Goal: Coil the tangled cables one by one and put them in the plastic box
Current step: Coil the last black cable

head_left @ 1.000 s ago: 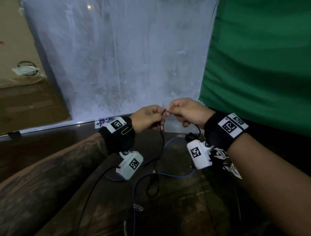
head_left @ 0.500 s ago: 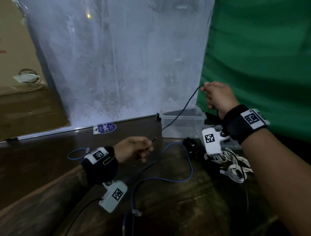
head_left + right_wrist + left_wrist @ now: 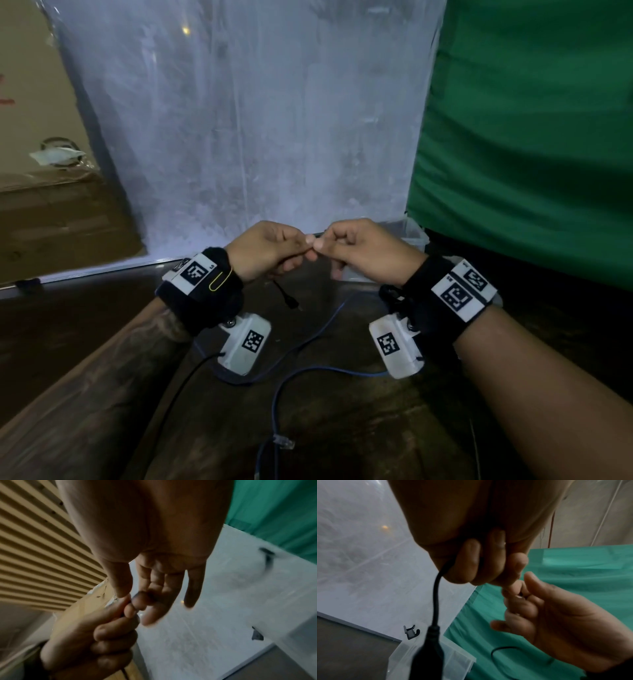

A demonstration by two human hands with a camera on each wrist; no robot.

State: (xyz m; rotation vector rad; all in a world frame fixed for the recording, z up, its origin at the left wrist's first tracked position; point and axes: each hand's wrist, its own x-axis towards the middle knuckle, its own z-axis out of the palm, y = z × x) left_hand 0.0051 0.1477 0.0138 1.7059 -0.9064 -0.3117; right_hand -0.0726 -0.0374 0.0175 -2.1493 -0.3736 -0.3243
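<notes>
A thin black cable runs through my left hand, which grips it with curled fingers. Its plug end hangs below the fist over the table. My right hand meets the left at the middle, thumb and forefinger pinching the same cable; its other fingers are looser. A loop of the black cable hangs under the right hand. The clear plastic box stands just behind the right hand, also seen low in the left wrist view. What lies inside it is hidden.
A blue network cable with a clear plug snakes over the dark wooden table below my wrists. A white plastic sheet hangs behind and a green cloth is at the right.
Half a second ago my right hand was raised to the right, drawing the black cable out, and my left hand was low. Now both hands are together again at the middle.
</notes>
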